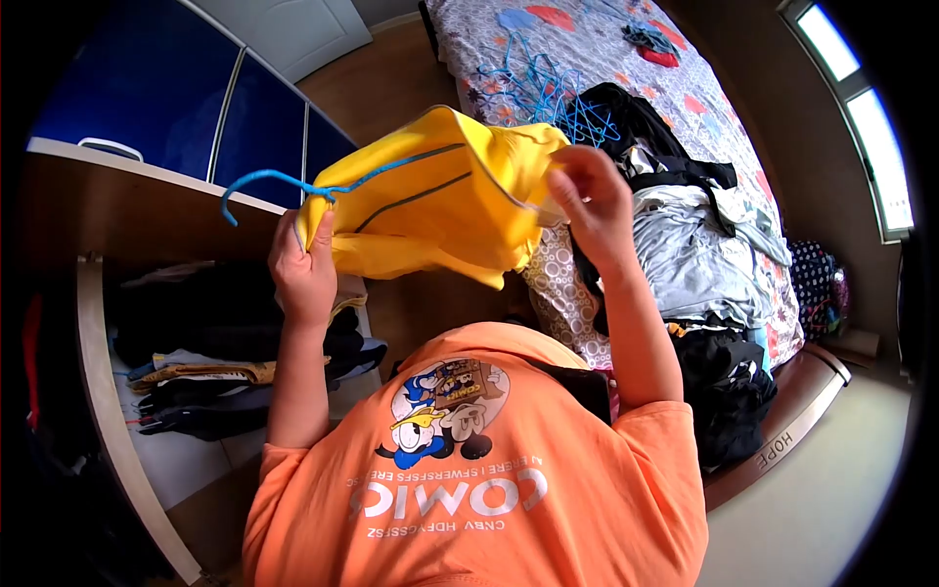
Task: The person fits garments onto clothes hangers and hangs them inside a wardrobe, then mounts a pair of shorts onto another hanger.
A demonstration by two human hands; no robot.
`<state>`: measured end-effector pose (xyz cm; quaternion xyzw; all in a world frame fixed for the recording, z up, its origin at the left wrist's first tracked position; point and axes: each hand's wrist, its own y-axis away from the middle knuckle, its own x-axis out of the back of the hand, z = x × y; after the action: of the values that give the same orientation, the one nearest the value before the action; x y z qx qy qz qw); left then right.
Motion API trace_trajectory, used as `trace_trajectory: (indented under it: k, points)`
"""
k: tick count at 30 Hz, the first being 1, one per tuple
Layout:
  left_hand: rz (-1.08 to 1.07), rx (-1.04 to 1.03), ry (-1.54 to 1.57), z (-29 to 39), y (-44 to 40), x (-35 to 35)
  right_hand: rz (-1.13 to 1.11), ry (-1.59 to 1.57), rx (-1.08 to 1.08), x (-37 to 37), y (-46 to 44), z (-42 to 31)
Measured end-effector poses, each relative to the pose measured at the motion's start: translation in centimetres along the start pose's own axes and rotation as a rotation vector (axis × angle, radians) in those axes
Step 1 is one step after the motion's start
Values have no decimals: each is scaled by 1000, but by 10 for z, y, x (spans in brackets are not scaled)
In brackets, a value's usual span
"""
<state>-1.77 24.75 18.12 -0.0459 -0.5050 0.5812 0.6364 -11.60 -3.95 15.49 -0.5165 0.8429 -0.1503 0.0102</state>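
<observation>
A yellow garment with dark stripes and grey edging (421, 210) is stretched out in the air between my two hands. A blue hanger (269, 176) runs into it, its hook sticking out on the left and part of its arm hidden by the cloth. My left hand (308, 264) is closed on the garment just below the hanger's neck, thumb up. At the other end, my right hand (592, 201) is closed, thumb and fingers together at the garment's edge. Some of the right fingers are hidden from me.
On the bed (675, 98) lie a tangle of blue hangers (548, 83), a grey shirt (699, 254) and dark clothes (719, 391). To the left, an open wardrobe compartment (93, 362) holds folded clothes (210, 377), below blue cabinet doors (147, 88).
</observation>
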Motion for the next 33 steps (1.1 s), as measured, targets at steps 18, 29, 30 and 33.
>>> trace_trajectory:
  k: [18,29,30,33]
  points:
    - [-25,-143,-46,20,16,14,-98,-157,-281,-28,11,-30]
    - [-86,52,203,11,33,18,184,559,215,1,3,-5]
    - [-64,79,232,11,33,18,183,559,218,2,4,-10]
    - [-76,108,241,13,31,21,-25,743,668,1,11,-26]
